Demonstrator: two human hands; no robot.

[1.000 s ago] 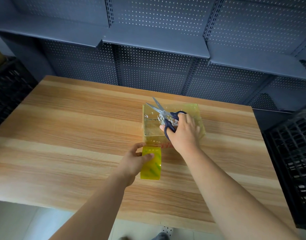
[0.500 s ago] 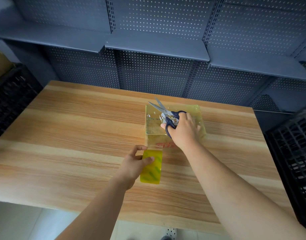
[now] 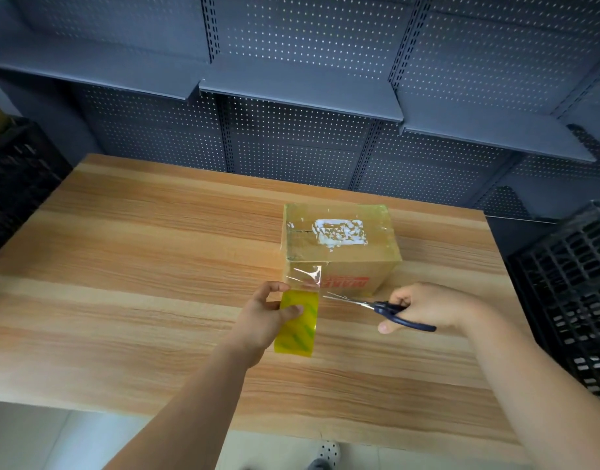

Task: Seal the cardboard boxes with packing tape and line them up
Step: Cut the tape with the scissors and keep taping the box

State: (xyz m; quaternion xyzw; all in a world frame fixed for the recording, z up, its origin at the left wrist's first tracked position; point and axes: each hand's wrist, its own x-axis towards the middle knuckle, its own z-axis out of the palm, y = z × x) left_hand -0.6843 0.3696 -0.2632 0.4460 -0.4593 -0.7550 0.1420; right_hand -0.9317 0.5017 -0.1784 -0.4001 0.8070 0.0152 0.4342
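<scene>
A small cardboard box (image 3: pixel 339 252) with red print on its front and clear tape over its top stands on the wooden table (image 3: pixel 122 266). A strip of clear tape runs from the box's front face down to a yellow tape roll (image 3: pixel 297 322), which my left hand (image 3: pixel 268 317) grips just in front of the box. My right hand (image 3: pixel 427 308) holds blue-handled scissors (image 3: pixel 376 306) to the right of the roll. Their blades point left and reach the stretched tape strip.
Black plastic crates stand at the right (image 3: pixel 570 300) and left (image 3: pixel 17 178) of the table. Grey pegboard shelving (image 3: pixel 298 96) rises behind the far edge. A shoe (image 3: pixel 325 456) shows on the floor below the near edge.
My right hand has come off the box top and swung the scissors down to the right, blades now at the tape strip. The left hand keeps holding the roll.
</scene>
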